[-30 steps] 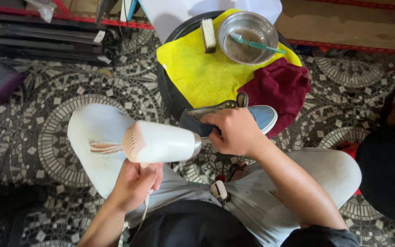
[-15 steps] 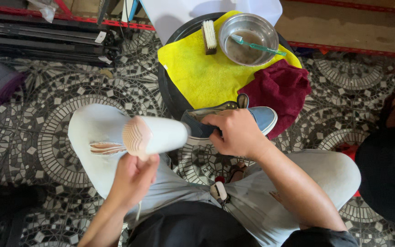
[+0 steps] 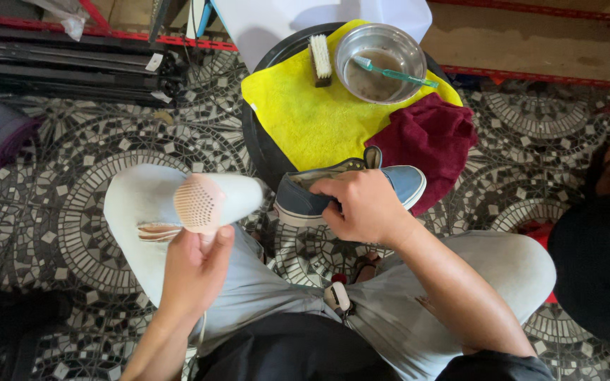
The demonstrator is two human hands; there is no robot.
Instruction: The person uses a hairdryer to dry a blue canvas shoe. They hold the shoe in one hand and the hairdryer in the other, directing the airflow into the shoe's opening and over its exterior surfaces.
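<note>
Since the earlier frame, the hair dryer has been swung round in the closed left hand, its nozzle aimed into the blue shoe. That shoe is gripped by the right hand at the stool's near edge. Drying is judged underway, with brush and bowl set aside on the yellow cloth.

Hair dryer and blue shoe in hands.

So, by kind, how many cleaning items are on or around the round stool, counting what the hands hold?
Cloths: 2, yellow cloth and maroon cloth
Brushes: 2, scrub brush and toothbrush
Bowls: 1, metal bowl
Hair dryers: 1, hair dryer
Shoes: 1, blue shoe
Total: 7
</note>
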